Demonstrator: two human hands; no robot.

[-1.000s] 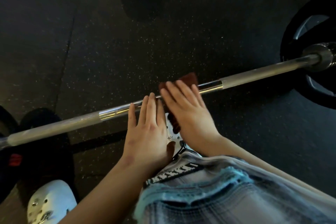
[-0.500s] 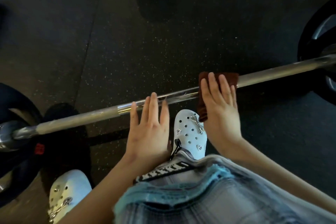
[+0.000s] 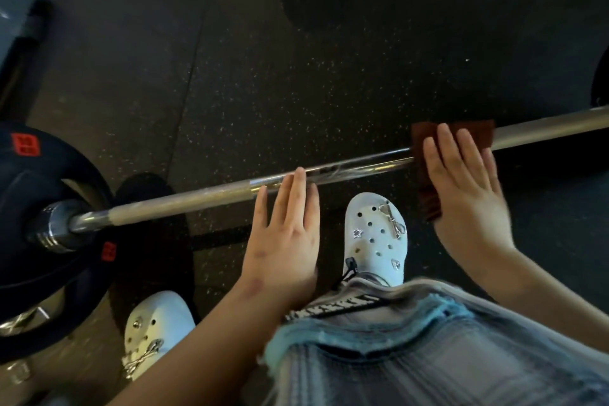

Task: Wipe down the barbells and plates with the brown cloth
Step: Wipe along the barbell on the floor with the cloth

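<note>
brown cloth (image 3: 428, 155), silver bar (image 3: 197, 198), black plate (image 3: 29, 241) with red labels (image 3: 26, 145), white clogs (image 3: 375, 234), black white-speckled floor (image 3: 296, 92).

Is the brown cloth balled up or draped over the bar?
Draped: the brown cloth hangs over the barbell, pressed flat under the right hand.

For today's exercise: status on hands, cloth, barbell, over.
Right hand flat, pressing brown cloth over barbell. Left hand open, fingers on barbell. White shoe nearby, not blocking.

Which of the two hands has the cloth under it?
The right hand: it presses the brown cloth flat onto the bar. The left hand touches bare bar.
</note>
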